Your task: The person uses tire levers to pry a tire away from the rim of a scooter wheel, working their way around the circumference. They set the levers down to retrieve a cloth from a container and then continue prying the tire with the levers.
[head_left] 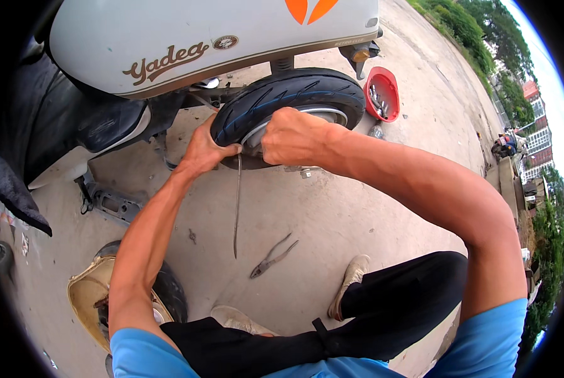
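A black scooter tire [282,88] sits on its silver rim [329,115] under the scooter's white body. My left hand [207,148] grips the tire's left edge, fingers behind it and thumb in front. By that thumb, the upper end of a thin metal tire lever [237,201] meets the wheel, and the rest slants down toward the ground. My right hand [294,137] is closed in a fist against the near side of the rim. Whatever it holds is hidden. On the ground below lies a pair of pliers [270,259], its handles spread.
The white scooter body [244,38] hangs over the wheel. Behind it at right stands a red bowl-shaped container [392,88] with metal parts inside. At lower left are a beige container [86,286] and a loose black tire [173,290]. My shoes [351,283] flank the pliers.
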`<action>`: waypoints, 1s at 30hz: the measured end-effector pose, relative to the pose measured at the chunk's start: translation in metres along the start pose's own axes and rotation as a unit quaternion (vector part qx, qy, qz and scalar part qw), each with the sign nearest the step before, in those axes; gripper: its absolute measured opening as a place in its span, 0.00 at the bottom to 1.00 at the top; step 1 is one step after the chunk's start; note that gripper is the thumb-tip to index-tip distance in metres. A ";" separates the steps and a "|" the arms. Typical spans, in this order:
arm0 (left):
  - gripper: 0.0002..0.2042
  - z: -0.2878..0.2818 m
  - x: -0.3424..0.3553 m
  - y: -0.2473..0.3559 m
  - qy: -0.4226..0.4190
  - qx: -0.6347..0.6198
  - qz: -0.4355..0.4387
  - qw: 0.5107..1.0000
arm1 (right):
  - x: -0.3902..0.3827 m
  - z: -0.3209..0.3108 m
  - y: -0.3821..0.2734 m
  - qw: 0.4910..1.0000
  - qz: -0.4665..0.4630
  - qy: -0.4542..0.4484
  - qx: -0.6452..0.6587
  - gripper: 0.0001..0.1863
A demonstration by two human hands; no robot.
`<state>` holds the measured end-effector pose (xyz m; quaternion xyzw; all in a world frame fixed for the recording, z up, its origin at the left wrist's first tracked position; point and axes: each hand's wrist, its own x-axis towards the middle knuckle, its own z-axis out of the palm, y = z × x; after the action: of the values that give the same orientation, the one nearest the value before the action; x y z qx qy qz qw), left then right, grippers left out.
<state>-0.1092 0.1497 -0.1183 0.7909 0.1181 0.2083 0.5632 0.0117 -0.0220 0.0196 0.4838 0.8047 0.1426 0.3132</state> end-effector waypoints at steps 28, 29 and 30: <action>0.33 0.004 0.002 0.027 -0.014 0.066 -0.041 0.997 | -0.045 0.054 0.007 0.989 0.050 0.136 0.020 0.04; 0.33 0.004 0.002 0.030 -0.014 0.059 -0.015 0.998 | -0.048 0.055 0.007 0.985 0.066 0.154 0.027 0.03; 0.33 0.003 0.003 0.033 -0.004 0.062 -0.019 0.998 | -0.052 0.055 0.007 0.984 0.083 0.156 0.032 0.03</action>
<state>-0.1063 0.1375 -0.0876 0.8227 0.1439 0.1863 0.5175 0.0689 -0.0675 0.0005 0.5306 0.8047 0.2167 0.1550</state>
